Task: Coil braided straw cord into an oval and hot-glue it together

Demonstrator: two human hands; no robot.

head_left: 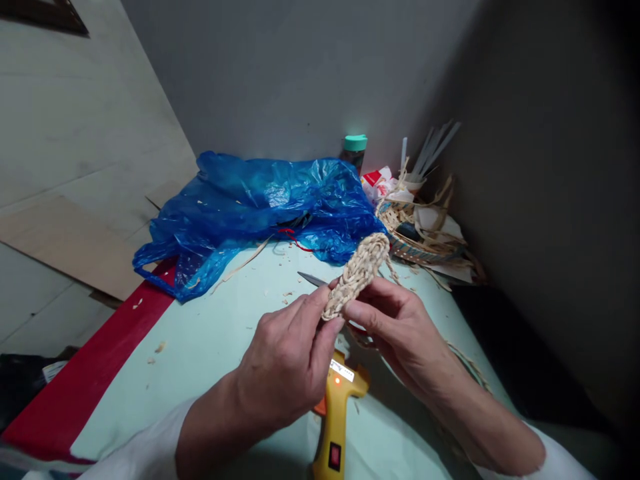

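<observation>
A braided straw piece (359,275), long and rounded at its far end, is held up tilted above the table. My left hand (290,353) pinches its lower left edge between thumb and fingers. On the other side my right hand (400,327) grips it, with the thumb on its lower right face. Below my hands lies a yellow hot glue gun (337,413), its small orange light lit. The pointed blade (311,279) of what may be scissors sticks out behind my left fingers; the rest is mostly hidden.
A crumpled blue plastic bag (260,193) spreads across the back of the pale green table (200,353). At back right are a woven basket (425,250) with straw strands, a cup of white sticks (430,157) and a green-lidded jar (355,148). Straw scraps lie scattered about.
</observation>
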